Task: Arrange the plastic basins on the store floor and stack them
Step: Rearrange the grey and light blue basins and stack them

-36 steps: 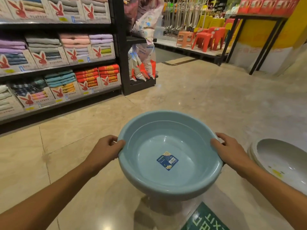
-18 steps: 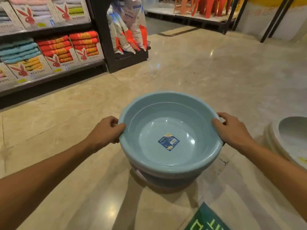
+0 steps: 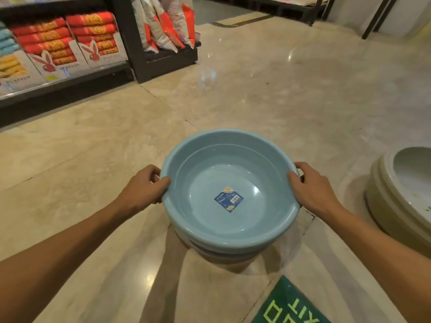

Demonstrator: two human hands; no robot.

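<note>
Two hands grip one pale blue basin (image 3: 229, 190) by its rim, on opposite sides. The left hand (image 3: 142, 186) has its thumb laid over the top of the rim and its fingers curled under the lip; the right hand (image 3: 311, 187) mirrors it, thumb on the rim, fingers wrapped around the outside edge. Both are clenched on the basin, bare forearms reaching in from the lower corners.

The blue basin sits upright, mouth open to the camera, and rests on top of at least one more basin of like colour — the lower rims (image 3: 224, 251) show as bands just beneath its near edge. Whether it is fully seated in the one below cannot be told. A small blue sticker (image 3: 229, 199) lies flat at the middle of the basin's bottom, turned like a diamond.

The stack stands on a glossy beige tiled floor (image 3: 268, 94). To the right of the blue basin, near but apart from it, stands a stack of cream basins (image 3: 391, 201), partly cut by the frame's edge. Below and right of the blue basin, a green floor sign (image 3: 290, 306) with pale lettering lies on the tiles. Well beyond the basin, up and to the left, a dark shelf unit (image 3: 130, 43) carries boxed folded towels (image 3: 70, 36) in red, yellow and teal — the boxes bear a red rabbit mark. Beside them, on the shelf's end, lean white and red bags (image 3: 168, 26).
</note>
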